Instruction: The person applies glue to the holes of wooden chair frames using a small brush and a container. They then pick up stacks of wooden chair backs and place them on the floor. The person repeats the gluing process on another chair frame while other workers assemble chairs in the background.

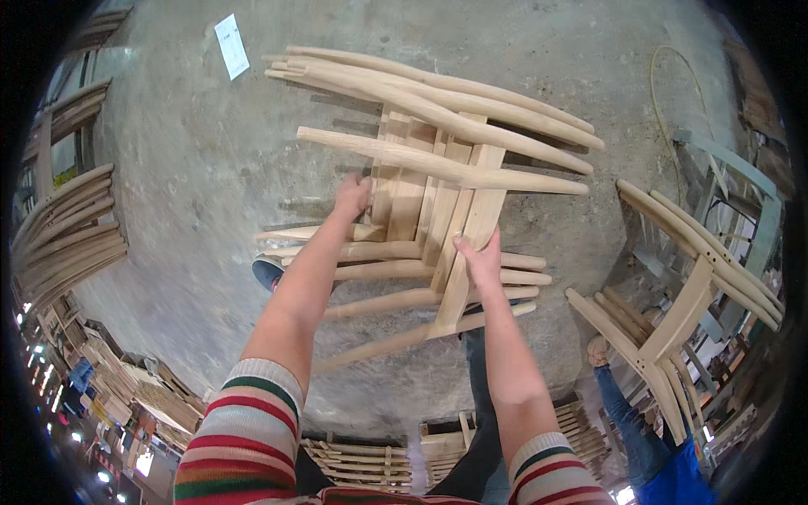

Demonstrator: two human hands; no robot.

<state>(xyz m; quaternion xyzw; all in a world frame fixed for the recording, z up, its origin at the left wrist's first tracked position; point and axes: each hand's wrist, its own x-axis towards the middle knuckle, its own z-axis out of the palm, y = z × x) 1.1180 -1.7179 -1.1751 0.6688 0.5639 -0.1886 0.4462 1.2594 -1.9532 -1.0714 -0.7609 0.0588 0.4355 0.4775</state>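
Reaching to 12, left hand (352,199) at slats (406,202), grip unclear, right hand (482,263) clamped on crossboard (485,210), curved upper legs (526,180) running 9:30-to-3:30.

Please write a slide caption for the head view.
Stacked pale wooden frames, the right hand on a crosspiece, the left hand at the opposite side.

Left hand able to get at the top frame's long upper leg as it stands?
Likely yes: the left hand is beside the wooden slats, just below that upper leg in the picture, with nothing visible blocking the gap.
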